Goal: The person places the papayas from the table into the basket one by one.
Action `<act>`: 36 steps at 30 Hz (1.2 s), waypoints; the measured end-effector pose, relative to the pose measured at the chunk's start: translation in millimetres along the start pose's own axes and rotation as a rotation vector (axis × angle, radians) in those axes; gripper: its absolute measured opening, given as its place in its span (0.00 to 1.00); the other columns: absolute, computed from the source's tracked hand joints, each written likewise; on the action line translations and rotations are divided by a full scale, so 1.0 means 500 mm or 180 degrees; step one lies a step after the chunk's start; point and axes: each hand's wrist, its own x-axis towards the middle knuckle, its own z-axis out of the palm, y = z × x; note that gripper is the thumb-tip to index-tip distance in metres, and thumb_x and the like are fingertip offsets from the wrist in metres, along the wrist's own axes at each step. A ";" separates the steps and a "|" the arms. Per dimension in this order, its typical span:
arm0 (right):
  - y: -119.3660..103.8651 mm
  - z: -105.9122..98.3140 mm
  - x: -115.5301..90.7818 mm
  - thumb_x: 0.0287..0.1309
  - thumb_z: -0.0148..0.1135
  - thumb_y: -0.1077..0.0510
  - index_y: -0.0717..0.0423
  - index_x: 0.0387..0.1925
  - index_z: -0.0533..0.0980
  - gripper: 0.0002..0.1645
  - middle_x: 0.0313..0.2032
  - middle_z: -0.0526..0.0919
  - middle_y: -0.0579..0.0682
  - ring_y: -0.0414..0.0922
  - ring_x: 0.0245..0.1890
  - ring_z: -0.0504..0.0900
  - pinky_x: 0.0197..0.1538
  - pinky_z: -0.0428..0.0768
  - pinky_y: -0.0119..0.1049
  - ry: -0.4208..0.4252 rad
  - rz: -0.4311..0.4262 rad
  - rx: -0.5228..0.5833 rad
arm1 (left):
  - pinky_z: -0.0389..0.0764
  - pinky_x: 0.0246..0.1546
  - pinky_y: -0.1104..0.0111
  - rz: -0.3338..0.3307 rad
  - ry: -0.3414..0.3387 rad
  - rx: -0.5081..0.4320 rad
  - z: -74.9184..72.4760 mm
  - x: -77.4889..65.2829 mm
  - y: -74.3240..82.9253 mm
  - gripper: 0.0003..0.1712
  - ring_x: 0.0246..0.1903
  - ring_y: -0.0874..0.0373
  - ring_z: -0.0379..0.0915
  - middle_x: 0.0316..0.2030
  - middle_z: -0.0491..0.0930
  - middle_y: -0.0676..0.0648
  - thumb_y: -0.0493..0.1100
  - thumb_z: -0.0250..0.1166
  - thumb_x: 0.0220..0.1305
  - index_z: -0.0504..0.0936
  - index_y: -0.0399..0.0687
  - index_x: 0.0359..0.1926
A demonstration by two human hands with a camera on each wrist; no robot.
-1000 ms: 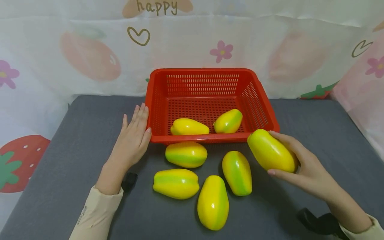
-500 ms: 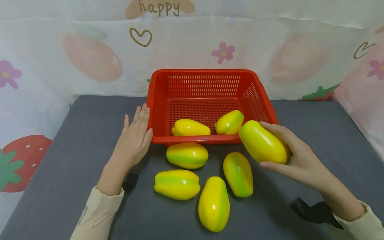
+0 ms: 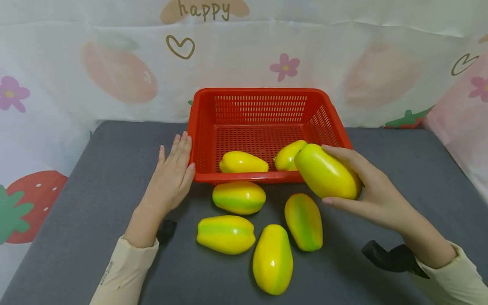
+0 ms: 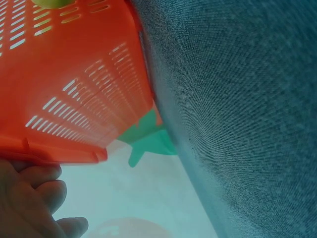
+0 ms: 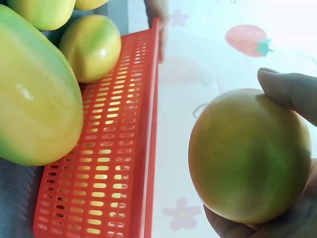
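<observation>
A red plastic basket [image 3: 251, 177] with slotted walls stands at the back of the table. Inside it lie two yellow-green papayas, one at the left [image 3: 244, 162] and one at the right [image 3: 286, 156], the latter partly covered. My left hand [image 3: 167, 178], fingers straight, rests against the basket's left side; in the left wrist view its fingertips [image 4: 52, 193] touch the rim. My right hand [image 3: 375, 192] grips a papaya [image 3: 328, 171] between thumb and fingers, over the basket's front right corner. In the right wrist view this papaya [image 5: 250, 156] shows its rounded end.
Several more papayas lie on the grey cloth in front of the basket: one by its front wall [image 3: 239, 198], one below that [image 3: 226, 235], one nearest me [image 3: 273, 259] and one to the right [image 3: 303, 222]. A printed curtain [image 3: 236, 55] hangs behind the basket.
My right hand has moved left and away from me with the papaya, from beside the basket's front right corner to over its rim. My left hand stays against the basket.
</observation>
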 end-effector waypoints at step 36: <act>-0.002 0.008 0.111 0.44 0.73 0.67 0.49 0.69 0.60 0.51 0.60 0.69 0.49 0.42 0.47 0.70 0.48 0.72 0.31 -0.0155 -0.0141 0.0253 | 0.35 0.67 0.45 0.0017 -0.0016 -0.0004 0.001 0.000 -0.001 0.35 0.72 0.47 0.34 0.72 0.43 0.39 0.46 0.42 0.71 0.44 0.35 0.72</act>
